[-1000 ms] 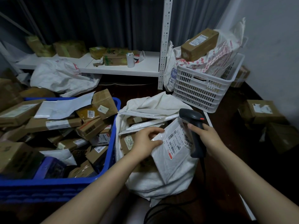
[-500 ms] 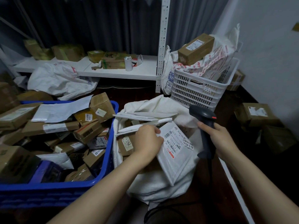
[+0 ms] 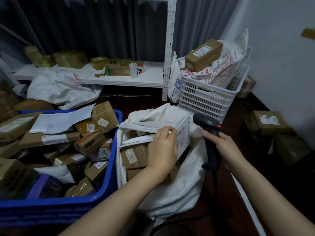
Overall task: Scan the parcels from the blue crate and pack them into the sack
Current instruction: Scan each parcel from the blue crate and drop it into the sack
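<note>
One blue crate (image 3: 51,206) is sitting on the floor at left, heaped with parcels (image 3: 92,143): well over a dozen, mostly brown cartons plus a few white mailers; the exact count cannot be told.

One white sack (image 3: 179,189) is standing open just right of the crate, touching its wall. Two flat white envelopes (image 3: 141,126) are lying across the sack's mouth, and at least two brown boxes (image 3: 134,155) are showing beneath them.

Left hand (image 3: 162,150): forearm is reaching up from bottom centre, back of hand facing the camera, fingers curling over and pinching one white mailer (image 3: 184,133), which is tilting over the sack's mouth with its label side towards the right.

One black scanner (image 3: 209,132) is sitting just right of the mailer, head pointing left at it. Right hand (image 3: 225,147): forearm is coming in from bottom right, fingers wrapping round the scanner's grip.

One white basket (image 3: 201,101) is standing behind, holding bags and one carton (image 3: 203,54).
</note>
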